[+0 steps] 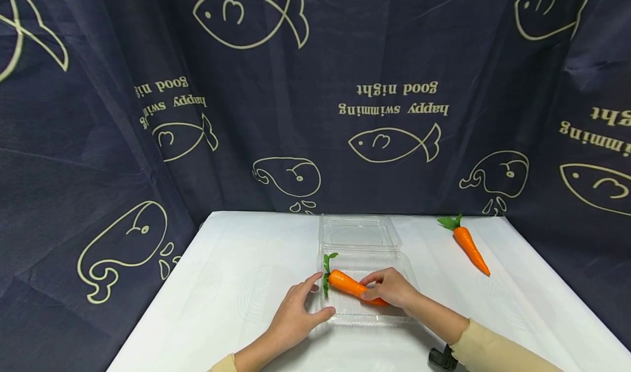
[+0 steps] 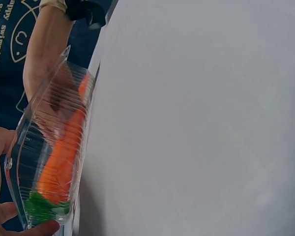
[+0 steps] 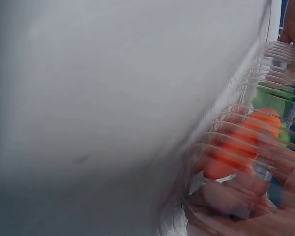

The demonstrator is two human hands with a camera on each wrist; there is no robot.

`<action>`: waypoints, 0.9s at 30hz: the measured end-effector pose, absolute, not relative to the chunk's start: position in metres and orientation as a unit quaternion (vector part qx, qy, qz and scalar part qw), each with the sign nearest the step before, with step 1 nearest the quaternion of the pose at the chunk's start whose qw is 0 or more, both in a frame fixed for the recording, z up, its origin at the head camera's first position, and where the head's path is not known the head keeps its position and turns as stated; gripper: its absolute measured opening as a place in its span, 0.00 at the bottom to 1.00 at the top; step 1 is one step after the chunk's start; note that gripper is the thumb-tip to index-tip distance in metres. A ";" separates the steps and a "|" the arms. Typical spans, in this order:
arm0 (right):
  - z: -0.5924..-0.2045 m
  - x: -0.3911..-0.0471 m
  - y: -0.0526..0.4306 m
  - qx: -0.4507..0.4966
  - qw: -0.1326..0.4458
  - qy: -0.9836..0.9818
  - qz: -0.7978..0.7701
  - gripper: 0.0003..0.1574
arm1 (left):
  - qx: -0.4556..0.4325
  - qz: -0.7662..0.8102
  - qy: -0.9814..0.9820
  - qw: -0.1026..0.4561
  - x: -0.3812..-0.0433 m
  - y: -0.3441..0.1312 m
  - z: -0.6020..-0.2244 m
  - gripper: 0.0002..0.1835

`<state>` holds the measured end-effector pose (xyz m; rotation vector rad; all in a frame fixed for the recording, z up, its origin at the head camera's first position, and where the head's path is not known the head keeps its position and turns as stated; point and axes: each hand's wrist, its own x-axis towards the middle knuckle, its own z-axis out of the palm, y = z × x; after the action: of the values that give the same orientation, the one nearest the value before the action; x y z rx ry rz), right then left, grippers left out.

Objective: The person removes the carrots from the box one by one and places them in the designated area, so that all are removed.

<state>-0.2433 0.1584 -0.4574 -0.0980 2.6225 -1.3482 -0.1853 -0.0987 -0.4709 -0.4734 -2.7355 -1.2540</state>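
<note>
An orange carrot with green leaves [image 1: 347,283] lies slantwise in the base of a clear plastic clamshell box [image 1: 365,318], leaves toward the left wall. My right hand [image 1: 391,288] pinches the carrot near its thin end, thumb on the near side and fingers on the far side. Seen through the ribbed wall in the right wrist view, the fingers are around the carrot [image 3: 236,150]. At the box's left side is my left hand [image 1: 294,312], thumb and fingers spread apart, fingertips right at the rim. Its thumb overlaps the front left corner.
The box's lid [image 1: 360,232] lies folded back, away from me. A second carrot [image 1: 470,249] with green leaves rests on the white table [image 1: 236,284] at the far right. A dark blue printed curtain [image 1: 315,98] hangs behind the table and at both sides.
</note>
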 end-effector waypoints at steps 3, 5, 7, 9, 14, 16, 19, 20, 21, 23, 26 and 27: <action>-0.458 -0.244 0.158 -0.029 0.101 0.883 -0.458 0.16 | -0.153 -0.412 -0.897 0.045 -0.185 -0.099 -0.471 0.43; -0.458 -0.245 0.158 -0.027 0.102 0.883 -0.457 0.17 | -0.152 -0.411 -0.898 0.045 -0.185 -0.098 -0.471 0.43; -0.457 -0.245 0.158 -0.024 0.103 0.884 -0.455 0.17 | -0.152 -0.411 -0.898 0.047 -0.185 -0.098 -0.471 0.42; -0.457 -0.245 0.158 -0.021 0.103 0.885 -0.454 0.18 | -0.151 -0.411 -0.898 0.049 -0.186 -0.098 -0.471 0.42; -0.456 -0.245 0.157 -0.017 0.104 0.885 -0.453 0.18 | -0.151 -0.409 -0.899 0.049 -0.186 -0.098 -0.472 0.43; -0.456 -0.245 0.156 -0.017 0.104 0.886 -0.452 0.18 | -0.151 -0.410 -0.898 0.049 -0.186 -0.098 -0.472 0.42; -0.457 -0.245 0.156 -0.016 0.104 0.887 -0.449 0.18 | -0.151 -0.411 -0.897 0.051 -0.186 -0.098 -0.472 0.42; -0.457 -0.245 0.156 -0.016 0.103 0.888 -0.448 0.18 | -0.150 -0.413 -0.897 0.049 -0.186 -0.098 -0.472 0.42; -0.457 -0.245 0.155 -0.016 0.103 0.888 -0.448 0.18 | -0.149 -0.414 -0.897 0.048 -0.185 -0.098 -0.472 0.42; -0.457 -0.245 0.155 -0.019 0.104 0.886 -0.451 0.18 | -0.147 -0.415 -0.897 0.044 -0.186 -0.098 -0.473 0.42; -0.457 -0.244 0.156 -0.026 0.104 0.881 -0.460 0.18 | -0.147 -0.416 -0.897 0.038 -0.187 -0.099 -0.474 0.42; -0.457 -0.244 0.156 -0.029 0.104 0.880 -0.463 0.18 | -0.147 -0.415 -0.897 0.037 -0.188 -0.099 -0.474 0.42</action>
<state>-0.2441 0.1557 -0.4575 -0.0856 2.5953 -1.3653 -0.1876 -0.0988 -0.4739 -0.4522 -2.7522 -1.2749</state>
